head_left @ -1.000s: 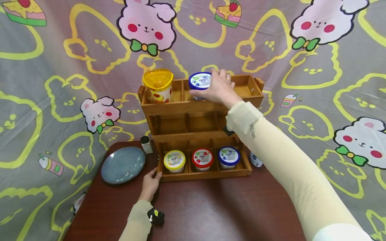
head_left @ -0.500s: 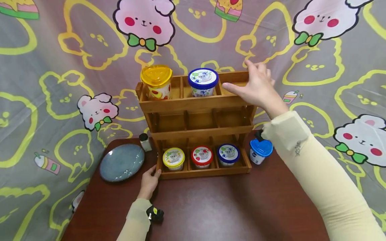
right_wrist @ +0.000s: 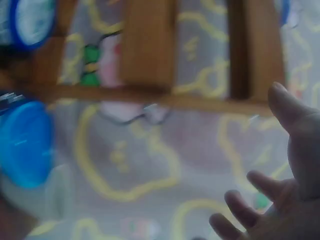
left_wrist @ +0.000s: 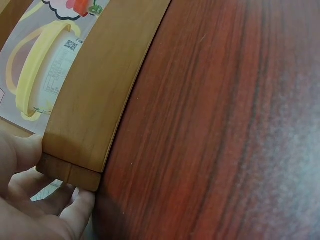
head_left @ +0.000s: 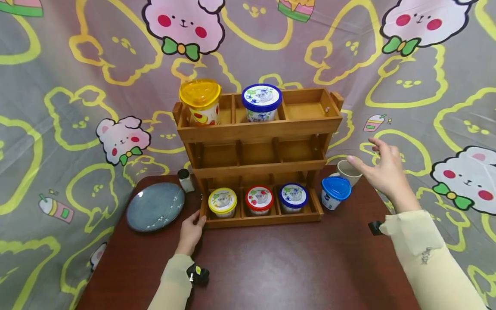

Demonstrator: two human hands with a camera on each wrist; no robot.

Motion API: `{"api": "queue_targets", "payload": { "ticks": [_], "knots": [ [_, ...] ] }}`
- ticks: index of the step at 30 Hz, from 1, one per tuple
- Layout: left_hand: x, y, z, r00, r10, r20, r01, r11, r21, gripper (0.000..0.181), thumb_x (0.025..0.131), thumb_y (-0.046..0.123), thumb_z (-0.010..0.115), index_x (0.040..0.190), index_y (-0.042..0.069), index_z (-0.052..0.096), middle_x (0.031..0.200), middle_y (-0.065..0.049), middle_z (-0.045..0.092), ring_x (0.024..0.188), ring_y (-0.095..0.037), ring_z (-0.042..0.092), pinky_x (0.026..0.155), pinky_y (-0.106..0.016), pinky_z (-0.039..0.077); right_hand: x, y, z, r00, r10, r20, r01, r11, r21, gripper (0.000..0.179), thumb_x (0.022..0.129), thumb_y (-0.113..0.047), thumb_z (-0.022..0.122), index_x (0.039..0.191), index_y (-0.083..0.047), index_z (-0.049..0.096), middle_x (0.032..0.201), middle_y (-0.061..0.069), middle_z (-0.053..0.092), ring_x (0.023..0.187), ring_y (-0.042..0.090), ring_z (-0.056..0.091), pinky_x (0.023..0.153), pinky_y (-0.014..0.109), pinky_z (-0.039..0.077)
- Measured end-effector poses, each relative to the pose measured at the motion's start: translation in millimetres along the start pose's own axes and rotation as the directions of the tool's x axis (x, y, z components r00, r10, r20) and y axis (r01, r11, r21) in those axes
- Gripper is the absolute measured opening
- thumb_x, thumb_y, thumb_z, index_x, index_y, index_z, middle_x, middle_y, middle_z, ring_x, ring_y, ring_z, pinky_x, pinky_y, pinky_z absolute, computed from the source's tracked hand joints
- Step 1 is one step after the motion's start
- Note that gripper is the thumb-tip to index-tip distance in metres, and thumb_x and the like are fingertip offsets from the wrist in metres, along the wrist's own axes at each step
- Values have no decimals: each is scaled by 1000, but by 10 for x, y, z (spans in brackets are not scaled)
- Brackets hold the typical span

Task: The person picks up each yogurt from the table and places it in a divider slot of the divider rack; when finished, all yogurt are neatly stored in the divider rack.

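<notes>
My left hand grips the lower left corner of a three-tier wooden shelf; in the left wrist view, its thumb and fingers pinch the corner. My right hand is in the air at the right, beside a white mug and a cup with a blue lid, fingers spread and holding nothing. On the top tier stand a tall cup with a yellow lid, left, and a blue-lidded tub, middle. Yellow-lidded, red-lidded and blue-lidded tubs fill the bottom tier's compartments.
A blue-grey plate lies on the dark red table left of the shelf. Between them stands a small shaker with a black cap. A patterned cloth hangs close behind and at the sides.
My right hand has let go of the blue-lidded tub in the top middle compartment and moved right and down, away from the shelf. My left hand stays at the shelf's corner.
</notes>
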State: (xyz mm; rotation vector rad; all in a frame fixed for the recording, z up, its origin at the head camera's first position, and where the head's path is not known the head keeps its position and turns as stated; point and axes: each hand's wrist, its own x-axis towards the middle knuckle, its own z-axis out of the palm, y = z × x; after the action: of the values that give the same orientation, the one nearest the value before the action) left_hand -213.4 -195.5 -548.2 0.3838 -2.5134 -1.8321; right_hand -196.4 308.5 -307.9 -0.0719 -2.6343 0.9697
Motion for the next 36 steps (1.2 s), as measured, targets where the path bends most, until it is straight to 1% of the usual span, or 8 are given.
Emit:
{"api": "queue_targets", "payload": {
  "ticks": [4,8,15,18,22,25,29,36],
  "knots": [
    [8,1,6,1000,7,-6,-7,1000,3,49,102,15,55,146,-4,44,147,-24,44,138,-37,36,113,-52,30,-63,410,176,997,31,66,-30,999,-16,92,92,-52,64,156,-4,20,141,37,29,126,54,29,91,72,34],
    [11,6,8,1000,8,-9,-8,1000,10,49,102,15,55,146,-4,44,147,-24,44,138,-37,36,113,-52,30,-91,727,356,990,45,132,-43,999,-16,96,92,-51,66,155,3,17,142,40,26,127,56,30,93,73,34],
    [15,10,7,1000,4,-19,-4,1000,11,49,102,17,55,145,-4,45,147,-24,44,139,-37,34,113,-52,28,-91,1160,640,968,76,237,-74,997,-18,103,89,-56,66,155,2,12,143,39,23,124,56,31,91,76,33],
    [18,2,13,1000,6,-24,-5,1000,9,49,102,17,55,145,-4,45,148,-23,44,140,-37,34,114,-51,27,-62,1296,750,966,65,252,-68,998,2,107,89,-54,68,156,3,7,146,41,19,128,58,27,93,78,30],
    [18,-18,20,1000,1,-24,-1,1000,0,49,102,16,55,145,-4,45,148,-23,43,140,-36,33,114,-51,28,-35,1400,876,967,62,247,-77,996,53,110,89,-51,70,156,2,0,147,41,17,131,57,22,94,78,29],
    [16,-29,19,1000,-5,-19,5,1000,-3,49,102,16,55,146,-3,44,149,-23,43,140,-36,33,114,-51,28,-29,1430,951,968,65,243,-83,994,64,111,89,-51,70,156,2,0,146,41,18,131,56,22,95,77,30],
    [18,-40,15,1000,-9,-13,9,1000,1,49,102,16,55,146,-3,44,149,-23,42,140,-36,33,114,-52,27,-27,1445,1036,967,69,244,-88,994,64,111,89,-51,70,155,3,1,146,40,19,131,56,23,97,76,30],
    [16,-31,20,1000,-7,-23,7,1000,-7,49,102,17,56,146,-3,45,149,-22,43,140,-36,32,115,-51,26,-20,1428,1155,959,117,257,-143,986,86,111,87,-55,69,157,-1,1,146,39,18,129,57,25,97,75,32]
  ]
}}
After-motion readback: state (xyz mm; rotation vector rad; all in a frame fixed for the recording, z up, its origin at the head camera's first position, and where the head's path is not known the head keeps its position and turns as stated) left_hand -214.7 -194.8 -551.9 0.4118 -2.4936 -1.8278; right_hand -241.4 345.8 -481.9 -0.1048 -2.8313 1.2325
